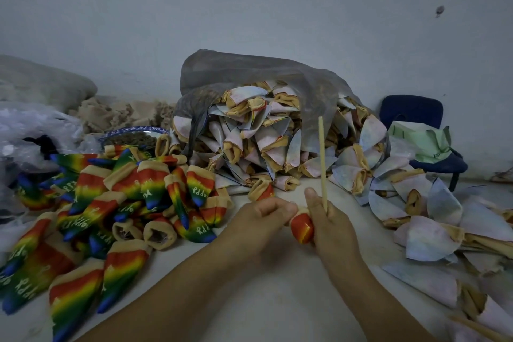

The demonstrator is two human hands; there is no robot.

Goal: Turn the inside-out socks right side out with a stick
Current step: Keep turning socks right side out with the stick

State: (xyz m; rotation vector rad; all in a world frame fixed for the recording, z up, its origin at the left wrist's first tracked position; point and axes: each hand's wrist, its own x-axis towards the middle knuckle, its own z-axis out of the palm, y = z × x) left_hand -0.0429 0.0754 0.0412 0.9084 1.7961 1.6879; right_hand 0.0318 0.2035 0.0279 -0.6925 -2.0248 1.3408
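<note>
Socks inside out (263, 141), too many to count, spill from one grey bag (222, 72) onto the white surface (277, 311); a smaller rainbow heap (111, 203), left, reads "HAPPY". One red sock (302, 228) sits between two hands: left hand (266, 215) pinches its cuff, right hand (331, 223) grips it and one upright stick (322, 158).

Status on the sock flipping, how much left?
Done: a pile of rainbow socks at left. In hand: the left hand and right hand hold one sock, red side out; the right hand also grips the stick. Left: pale inside-out socks fill the bag and spill rightward.
</note>
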